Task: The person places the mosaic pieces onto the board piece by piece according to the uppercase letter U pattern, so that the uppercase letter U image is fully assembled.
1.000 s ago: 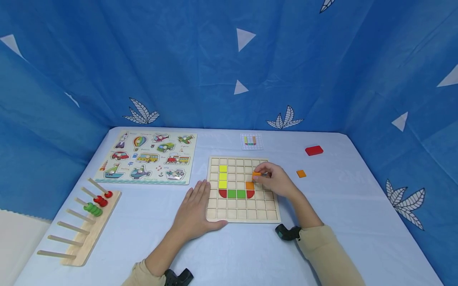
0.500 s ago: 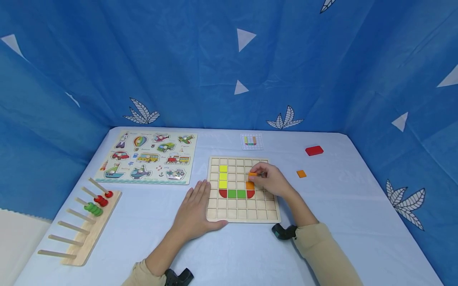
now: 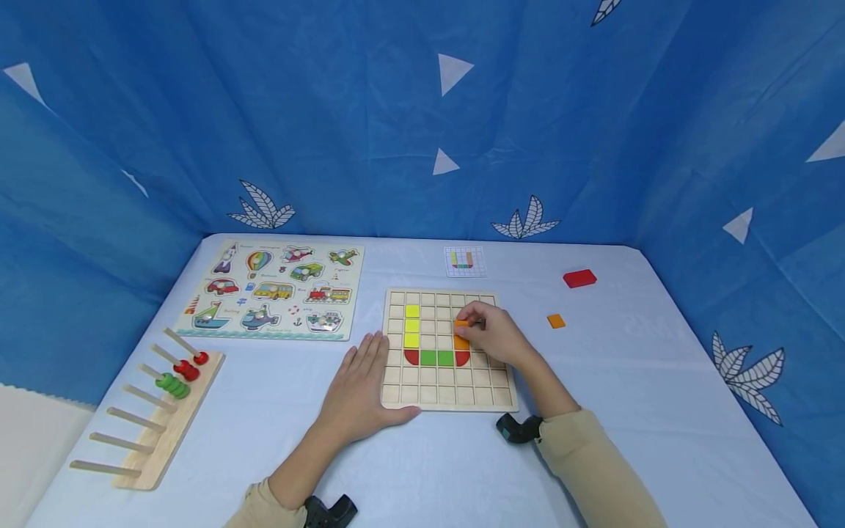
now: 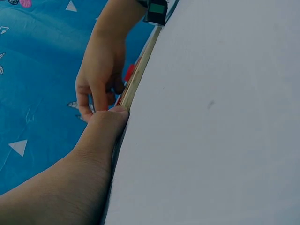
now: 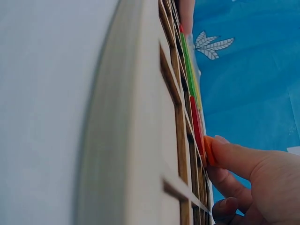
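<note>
A wooden grid board (image 3: 428, 396) lies mid-table. Yellow square tiles (image 3: 412, 325) stand in a column on its left, and green square tiles (image 3: 437, 358) run between two red rounded corner tiles (image 3: 462, 358). My right hand (image 3: 496, 334) pinches an orange square tile (image 5: 210, 151) between thumb and fingers, right over the cell above a seated orange tile (image 3: 461, 343). My left hand (image 3: 356, 389) lies flat with straight fingers along the board's left edge, its thumb at the front left corner.
A pattern card (image 3: 465, 262) lies behind the board. To the right are a loose orange tile (image 3: 556, 320) and a red block (image 3: 579, 278). A vehicle picture puzzle (image 3: 271, 292) and a wooden peg rack (image 3: 155, 433) with red and green beads occupy the left side.
My right hand has moved left with the orange tile, bringing it over the cell directly above the seated orange one. The left hand has stayed in place.
</note>
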A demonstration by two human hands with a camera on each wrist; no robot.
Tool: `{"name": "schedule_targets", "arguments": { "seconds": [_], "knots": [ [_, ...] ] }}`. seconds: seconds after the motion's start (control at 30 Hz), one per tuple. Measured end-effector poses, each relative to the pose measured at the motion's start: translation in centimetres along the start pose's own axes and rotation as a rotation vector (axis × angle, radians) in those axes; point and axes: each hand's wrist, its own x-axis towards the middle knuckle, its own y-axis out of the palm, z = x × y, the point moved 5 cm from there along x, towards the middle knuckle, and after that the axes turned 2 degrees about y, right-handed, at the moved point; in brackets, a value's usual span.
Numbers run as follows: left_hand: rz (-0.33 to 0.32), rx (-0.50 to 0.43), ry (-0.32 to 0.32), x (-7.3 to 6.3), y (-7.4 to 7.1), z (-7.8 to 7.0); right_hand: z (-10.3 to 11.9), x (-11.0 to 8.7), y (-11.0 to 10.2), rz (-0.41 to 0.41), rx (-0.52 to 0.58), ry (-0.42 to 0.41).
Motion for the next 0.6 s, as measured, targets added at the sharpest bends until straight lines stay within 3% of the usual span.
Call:
{"name": "schedule_targets", "arguments": {
  "seconds": [0.6],
  "knots": [
    [0.003,0.005,0.005,0.0,0.04,0.03,0.71,0.13,0.11,-0.036,-0.095,-0.001]
  ]
}}
